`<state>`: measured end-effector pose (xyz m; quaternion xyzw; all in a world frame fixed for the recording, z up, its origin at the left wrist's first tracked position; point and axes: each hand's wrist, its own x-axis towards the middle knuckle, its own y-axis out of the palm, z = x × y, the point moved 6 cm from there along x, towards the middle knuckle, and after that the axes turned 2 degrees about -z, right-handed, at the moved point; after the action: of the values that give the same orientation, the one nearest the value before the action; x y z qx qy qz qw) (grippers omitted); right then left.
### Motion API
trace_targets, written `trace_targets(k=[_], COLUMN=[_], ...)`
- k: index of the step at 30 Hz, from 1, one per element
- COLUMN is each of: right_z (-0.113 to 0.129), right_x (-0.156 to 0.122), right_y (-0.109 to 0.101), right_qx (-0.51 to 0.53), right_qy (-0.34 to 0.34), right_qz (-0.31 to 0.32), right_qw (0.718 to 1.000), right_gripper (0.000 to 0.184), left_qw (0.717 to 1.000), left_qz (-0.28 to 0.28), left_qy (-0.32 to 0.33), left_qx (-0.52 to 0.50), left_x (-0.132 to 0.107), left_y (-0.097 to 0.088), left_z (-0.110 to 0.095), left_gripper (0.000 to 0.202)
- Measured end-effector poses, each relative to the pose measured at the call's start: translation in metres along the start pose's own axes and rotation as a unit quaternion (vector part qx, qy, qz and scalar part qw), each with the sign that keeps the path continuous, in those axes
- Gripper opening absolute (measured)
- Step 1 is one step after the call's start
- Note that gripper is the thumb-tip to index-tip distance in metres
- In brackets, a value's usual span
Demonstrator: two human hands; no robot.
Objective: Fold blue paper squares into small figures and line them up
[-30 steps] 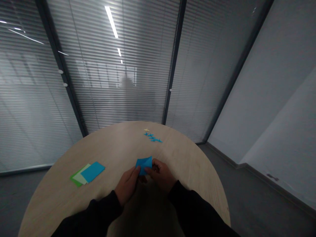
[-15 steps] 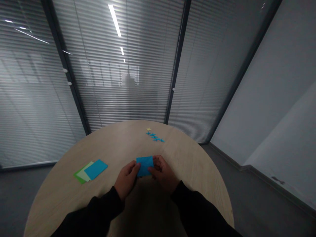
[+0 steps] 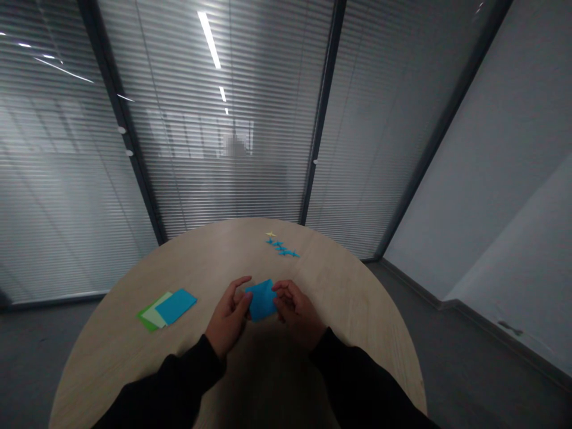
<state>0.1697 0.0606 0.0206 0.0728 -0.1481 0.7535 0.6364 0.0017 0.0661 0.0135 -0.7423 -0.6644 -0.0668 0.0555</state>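
Both my hands hold a small folded blue paper (image 3: pixel 261 300) just above the round wooden table (image 3: pixel 214 262), near its middle. My left hand (image 3: pixel 227 319) pinches the paper's left edge with thumb and fingers, the index finger raised. My right hand (image 3: pixel 297 308) grips the right edge with curled fingers. Dark sleeves cover both my forearms.
A fanned stack of blue and green paper sheets (image 3: pixel 167 307) lies on the table to the left. A row of small blue folded figures (image 3: pixel 281 248) with a pale yellow one (image 3: pixel 270 234) sits at the far edge. Glass walls with blinds stand behind.
The blue paper went from a splayed, winged shape to a flatter square, then tilted slightly. My left index finger has lifted off it. My head moved a little.
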Motion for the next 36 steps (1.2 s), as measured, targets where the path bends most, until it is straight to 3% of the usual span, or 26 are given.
trace_targets(k=[9,15,21,25,28,31,33,36], right_z=[0.011,0.015,0.017,0.014,0.012,0.014,0.01,-0.004], right_x=[0.0,0.0,-0.005,-0.005,-0.001,0.002,0.004,0.005], right_y=[-0.006,-0.006,0.002,0.007,-0.001,-0.014,-0.014,-0.009], right_qx=[-0.086,-0.084,-0.151,-0.143,-0.143,-0.166,-0.158,-0.097], right_qy=[-0.009,-0.035,-0.069,-0.047,-0.045,-0.077,-0.063,0.018], right_qz=[0.001,0.018,0.034,0.045,-0.006,-0.084,-0.059,-0.024], right_qw=[0.996,0.996,0.986,0.988,0.989,0.98,0.984,0.995], right_gripper=[0.019,0.028,0.041,0.034,0.039,0.043,0.031,0.026], left_qw=[0.995,0.995,0.981,0.974,0.976,0.974,0.974,0.987], left_qz=[0.018,0.097,0.094,0.096,0.091,0.132,0.157,0.132], left_qy=[0.065,0.022,0.072,0.072,0.051,0.048,0.051,0.014], left_qx=[0.073,0.005,0.154,0.194,0.19,0.177,0.154,0.088], left_x=[-0.002,-0.007,-0.007,-0.006,-0.005,-0.007,-0.008,-0.004], left_y=[-0.003,0.013,0.013,0.011,0.009,0.015,0.019,0.015], left_z=[-0.017,-0.008,-0.015,-0.017,-0.013,-0.012,-0.012,-0.007], left_gripper=[0.043,0.064,0.045,0.024,0.034,0.035,0.032,0.031])
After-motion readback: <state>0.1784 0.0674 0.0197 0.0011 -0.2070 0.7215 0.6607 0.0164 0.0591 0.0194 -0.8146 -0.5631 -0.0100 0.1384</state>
